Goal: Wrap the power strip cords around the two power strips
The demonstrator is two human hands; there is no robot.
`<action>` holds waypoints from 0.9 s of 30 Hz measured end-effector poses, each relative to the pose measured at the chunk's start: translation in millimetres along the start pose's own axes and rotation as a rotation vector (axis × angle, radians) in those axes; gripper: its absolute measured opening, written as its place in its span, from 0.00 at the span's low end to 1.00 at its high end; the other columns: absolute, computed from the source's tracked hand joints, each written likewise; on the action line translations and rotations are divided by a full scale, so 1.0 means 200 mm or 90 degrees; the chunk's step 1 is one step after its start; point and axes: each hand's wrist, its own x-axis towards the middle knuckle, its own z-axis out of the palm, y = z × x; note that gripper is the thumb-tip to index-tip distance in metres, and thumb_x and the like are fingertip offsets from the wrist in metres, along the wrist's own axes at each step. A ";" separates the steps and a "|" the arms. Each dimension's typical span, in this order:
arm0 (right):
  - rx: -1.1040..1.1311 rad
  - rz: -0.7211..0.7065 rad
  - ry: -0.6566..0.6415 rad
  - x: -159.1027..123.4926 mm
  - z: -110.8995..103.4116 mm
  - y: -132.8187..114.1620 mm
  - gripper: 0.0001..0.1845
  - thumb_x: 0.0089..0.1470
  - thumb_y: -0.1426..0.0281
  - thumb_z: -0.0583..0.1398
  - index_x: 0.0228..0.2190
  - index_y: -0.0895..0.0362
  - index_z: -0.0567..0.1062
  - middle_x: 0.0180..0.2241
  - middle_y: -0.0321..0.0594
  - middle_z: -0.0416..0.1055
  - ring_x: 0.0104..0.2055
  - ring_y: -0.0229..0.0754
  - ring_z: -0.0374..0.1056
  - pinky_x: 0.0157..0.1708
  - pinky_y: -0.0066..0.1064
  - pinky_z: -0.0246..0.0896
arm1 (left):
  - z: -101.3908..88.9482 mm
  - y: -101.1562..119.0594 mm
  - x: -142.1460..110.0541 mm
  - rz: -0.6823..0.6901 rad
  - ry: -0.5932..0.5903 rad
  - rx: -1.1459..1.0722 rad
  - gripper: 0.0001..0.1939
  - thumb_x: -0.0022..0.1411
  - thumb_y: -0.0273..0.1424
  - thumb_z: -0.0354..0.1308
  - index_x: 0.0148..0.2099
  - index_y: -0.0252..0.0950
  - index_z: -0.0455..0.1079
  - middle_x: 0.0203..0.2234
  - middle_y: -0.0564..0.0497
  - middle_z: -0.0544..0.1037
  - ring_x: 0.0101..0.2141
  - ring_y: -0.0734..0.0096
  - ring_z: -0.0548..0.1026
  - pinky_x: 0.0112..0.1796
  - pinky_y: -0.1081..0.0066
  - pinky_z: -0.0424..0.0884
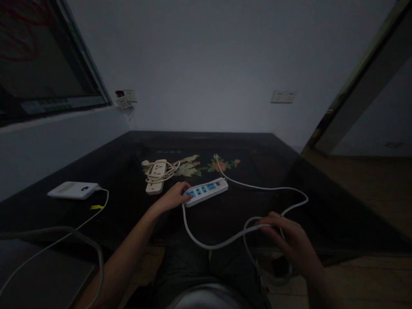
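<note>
A white power strip with blue socket faces lies at a slant on the black table. My left hand grips its left end, thumb on top by the sockets. From that end its white cord sags toward the table's front edge and runs to my right hand. There my right fingers are closed on the cord, with a loop hanging below the edge. The cord's far stretch curves back across the table to a plug near the printed flowers.
A second, cream power strip with its cord wrapped around it lies left of my left hand. Farther left is a white power bank with a cable, near a yellow scrap. Wall sockets are set above the black table.
</note>
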 end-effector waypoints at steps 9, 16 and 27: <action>0.054 0.174 0.105 0.01 -0.07 0.23 0.15 0.49 0.59 0.60 0.20 0.56 0.73 0.22 0.35 0.67 0.26 0.38 0.65 0.26 0.26 0.60 | 0.06 0.05 0.14 0.072 -0.079 0.048 0.31 0.51 0.45 0.60 0.54 0.32 0.67 0.47 0.40 0.72 0.47 0.55 0.71 0.48 0.64 0.65; 0.124 0.249 0.300 0.01 -0.11 0.42 0.19 0.45 0.55 0.63 0.17 0.57 0.68 0.22 0.35 0.62 0.25 0.37 0.59 0.26 0.27 0.55 | 0.15 0.06 0.18 0.049 -0.047 0.048 0.30 0.45 0.41 0.64 0.50 0.34 0.71 0.45 0.41 0.74 0.46 0.53 0.72 0.48 0.63 0.65; 0.075 0.236 0.321 0.42 -0.10 0.57 0.27 0.48 0.45 0.56 0.19 0.56 0.66 0.18 0.32 0.60 0.21 0.34 0.56 0.21 0.26 0.51 | -0.03 0.20 0.02 -0.050 0.110 -0.342 0.34 0.54 0.45 0.57 0.58 0.32 0.61 0.53 0.41 0.71 0.50 0.54 0.71 0.50 0.61 0.67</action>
